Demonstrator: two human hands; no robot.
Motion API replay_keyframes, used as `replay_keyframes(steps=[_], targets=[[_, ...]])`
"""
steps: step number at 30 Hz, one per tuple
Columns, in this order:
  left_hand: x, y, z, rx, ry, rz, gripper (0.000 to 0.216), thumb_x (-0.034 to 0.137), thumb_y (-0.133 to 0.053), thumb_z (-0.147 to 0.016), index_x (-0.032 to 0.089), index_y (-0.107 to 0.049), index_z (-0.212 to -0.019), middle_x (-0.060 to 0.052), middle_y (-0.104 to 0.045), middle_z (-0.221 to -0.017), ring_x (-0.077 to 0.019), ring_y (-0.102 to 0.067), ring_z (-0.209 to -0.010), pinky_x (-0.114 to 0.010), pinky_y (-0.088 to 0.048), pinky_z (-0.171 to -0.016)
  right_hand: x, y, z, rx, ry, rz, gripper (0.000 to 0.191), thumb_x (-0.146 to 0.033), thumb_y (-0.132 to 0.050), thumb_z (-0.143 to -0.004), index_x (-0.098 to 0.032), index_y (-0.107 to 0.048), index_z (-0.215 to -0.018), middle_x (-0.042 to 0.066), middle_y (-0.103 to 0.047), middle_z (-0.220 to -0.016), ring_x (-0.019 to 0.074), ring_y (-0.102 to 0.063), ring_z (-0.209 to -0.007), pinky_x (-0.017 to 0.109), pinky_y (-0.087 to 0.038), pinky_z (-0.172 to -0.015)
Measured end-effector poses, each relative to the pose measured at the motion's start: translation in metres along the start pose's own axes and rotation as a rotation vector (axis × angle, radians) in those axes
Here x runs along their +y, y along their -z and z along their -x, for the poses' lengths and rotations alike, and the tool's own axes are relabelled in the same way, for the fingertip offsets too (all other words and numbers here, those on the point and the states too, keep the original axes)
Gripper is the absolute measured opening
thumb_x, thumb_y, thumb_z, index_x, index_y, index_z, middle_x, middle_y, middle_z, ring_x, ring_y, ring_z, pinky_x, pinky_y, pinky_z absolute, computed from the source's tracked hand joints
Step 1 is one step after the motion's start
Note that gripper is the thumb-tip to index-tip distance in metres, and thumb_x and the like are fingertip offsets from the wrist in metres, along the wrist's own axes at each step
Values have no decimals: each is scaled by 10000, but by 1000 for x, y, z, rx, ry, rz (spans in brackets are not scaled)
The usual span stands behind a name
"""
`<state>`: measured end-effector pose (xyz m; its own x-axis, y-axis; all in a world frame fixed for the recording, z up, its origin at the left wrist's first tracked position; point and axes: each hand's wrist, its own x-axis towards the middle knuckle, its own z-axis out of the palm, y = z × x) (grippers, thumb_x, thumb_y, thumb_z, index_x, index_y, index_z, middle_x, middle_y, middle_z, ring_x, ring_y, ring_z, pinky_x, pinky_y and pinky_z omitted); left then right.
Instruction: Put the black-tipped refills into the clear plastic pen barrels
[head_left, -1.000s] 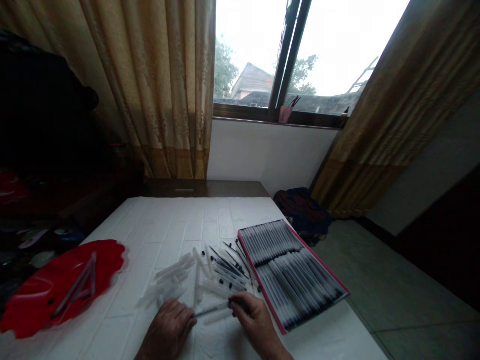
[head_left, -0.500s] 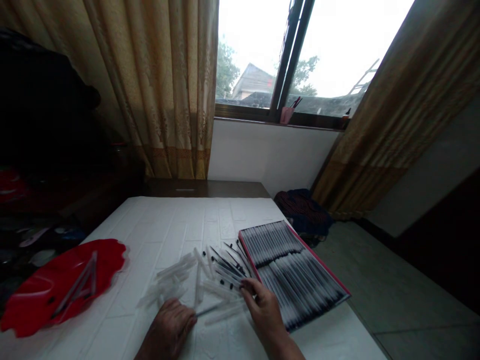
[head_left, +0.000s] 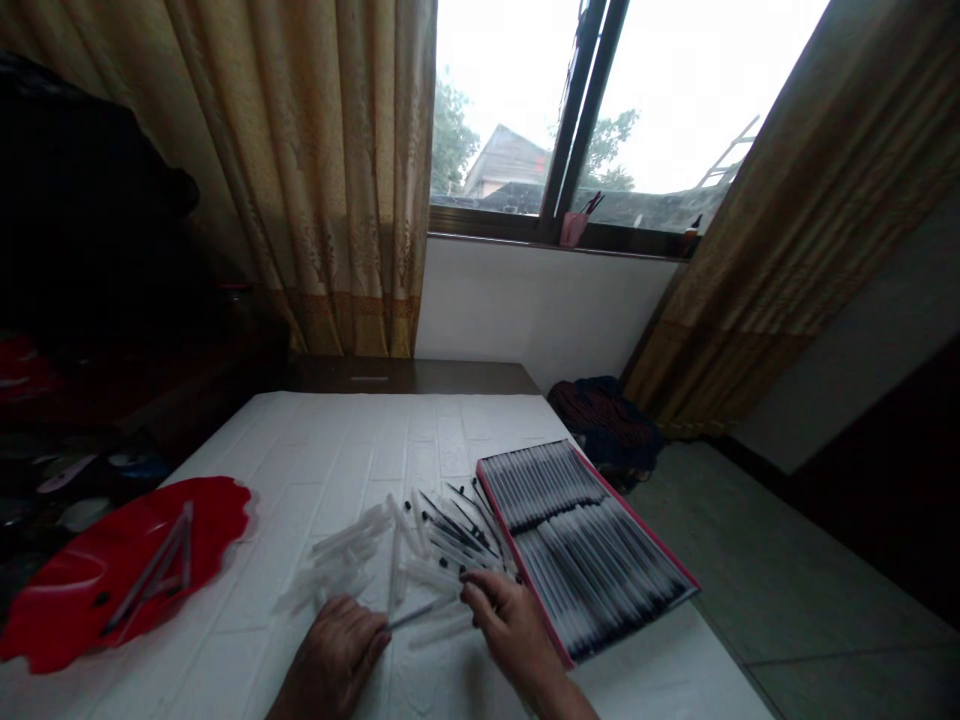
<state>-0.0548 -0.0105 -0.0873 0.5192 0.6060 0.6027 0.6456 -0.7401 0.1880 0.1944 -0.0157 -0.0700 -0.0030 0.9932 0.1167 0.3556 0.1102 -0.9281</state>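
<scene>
My left hand [head_left: 334,650] is closed low over the white table, holding a thin pen barrel [head_left: 412,614] with a dark line inside, its end pointing right. My right hand [head_left: 514,630] has thumb and forefinger drawn together beside a small black plug; whether the plug is between the fingertips I cannot make out. Between and beyond the hands lie several clear pen barrels [head_left: 429,575], dark thin refills [head_left: 457,525] and a loose black plug [head_left: 443,563]. A heap of frosted clear caps or tubes [head_left: 337,555] lies just past my left hand.
Right of my right hand, a red-edged box [head_left: 592,540] holds two rows of pens. A red scalloped tray [head_left: 67,590] with a few clear tubes is at the left. Curtains [head_left: 352,180] and a window stand behind; dark cloth [head_left: 607,420] lies past the table's far right corner.
My right hand has moved a little left and down, away from the box, with its fingertips now at a black plug. My left hand stays in place with the pen barrel.
</scene>
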Motion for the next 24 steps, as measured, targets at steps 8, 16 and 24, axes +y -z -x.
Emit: replay_keyframes(steps=[8,16,24], targets=[[-1,0,1,-7,8,-14,198,321,-420,-939,237,-596,-903,18,-675,-745,-146,-637,-697,-297,-494,-743,0,-18,2,-6,-200,-411,291,-440,-681,-711,-151,-710,-694,28,-670,-599,115,-548,-451,217,-414,-456],[1,3,-3,79,42,-87,247,374,-405,-941,248,-607,-873,11,-687,-742,-153,-650,-693,-292,-499,-723,-1,12,-11,353,-234,-503,441,-573,-685,-649,-158,-646,-792,28,-673,-569,116,-520,-402,199,-352,-356],[-7,-1,0,221,136,-181,278,431,-401,-936,241,-600,-896,1,-705,-764,-160,-672,-703,-289,-518,-695,4,27,-22,497,-251,-547,356,-467,-687,-652,-183,-586,-840,59,-737,-714,147,-597,-479,214,-405,-396]])
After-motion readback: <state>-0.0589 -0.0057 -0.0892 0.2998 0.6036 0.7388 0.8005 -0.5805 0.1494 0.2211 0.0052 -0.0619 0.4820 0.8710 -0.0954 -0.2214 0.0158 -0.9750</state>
